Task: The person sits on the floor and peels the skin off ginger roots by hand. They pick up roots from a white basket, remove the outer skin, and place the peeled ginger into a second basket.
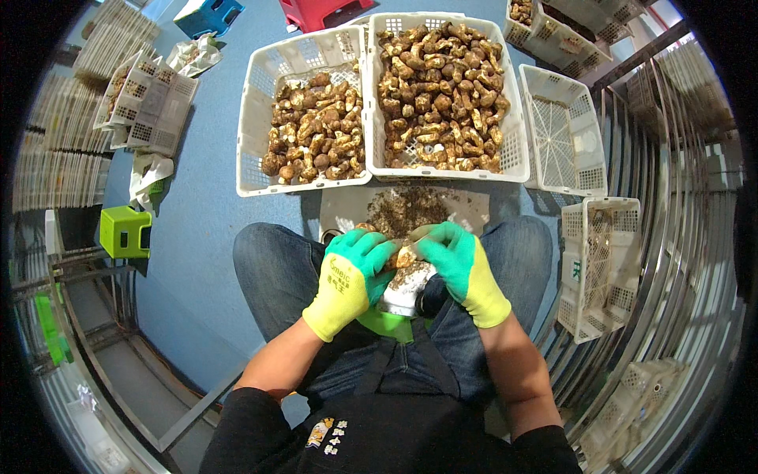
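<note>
Both hands wear yellow gloves with green-coated fingers and meet between the knees. My left hand (355, 269) is closed on a brown, soil-stained mushroom (406, 257). Against the same mushroom's right side rest the thumb and fingertips of my right hand (456, 260); whether they grip it is hidden. Another brown cap (366, 227) shows just beyond the left fingers. Dark soil crumbs (408, 210) lie on a pale sheet (343, 207) on the floor. Beyond it stand two white plastic crates of mushrooms, a part-filled left crate (254, 118) and a fuller right crate (515, 130).
An empty white crate (559, 127) stands right of the full one, with another crate (601, 266) nearer on its side. Metal racks (693, 249) line the right. At left are a green stool (125, 232), stacked crates (157, 106) and a metal frame (177, 423).
</note>
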